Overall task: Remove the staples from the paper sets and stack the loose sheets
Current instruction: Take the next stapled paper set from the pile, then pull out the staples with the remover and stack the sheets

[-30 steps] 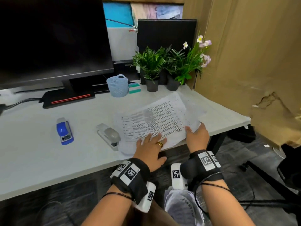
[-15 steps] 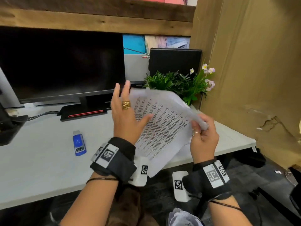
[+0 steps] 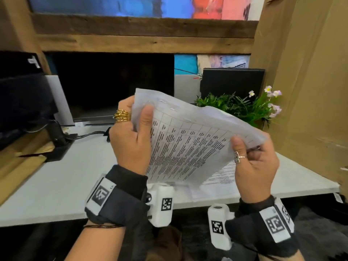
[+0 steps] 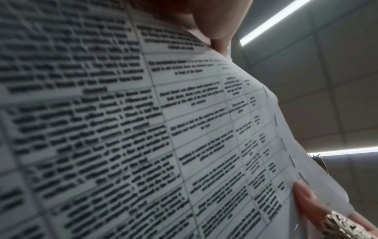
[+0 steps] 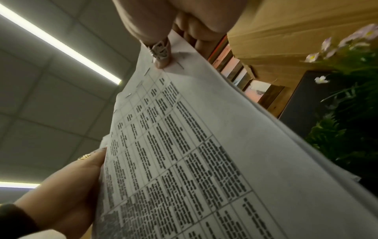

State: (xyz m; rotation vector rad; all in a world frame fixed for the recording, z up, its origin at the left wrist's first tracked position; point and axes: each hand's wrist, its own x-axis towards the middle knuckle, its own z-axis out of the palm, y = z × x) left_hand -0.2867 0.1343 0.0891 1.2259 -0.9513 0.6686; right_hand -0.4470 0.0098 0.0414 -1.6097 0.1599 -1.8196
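We hold the stapled paper set (image 3: 190, 142) up in the air above the white desk (image 3: 62, 185), tilted, its printed table facing us and a row of staples (image 3: 173, 109) along the top edge. Our left hand (image 3: 131, 142) grips its upper left corner, thumb on the front. Our right hand (image 3: 254, 162) pinches the right edge. More printed sheets (image 3: 220, 178) lie on the desk underneath, near potted plants (image 3: 243, 108).

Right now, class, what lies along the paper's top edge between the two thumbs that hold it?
A row of staples runs along the paper between the left hand and right hand; the head view shows it.
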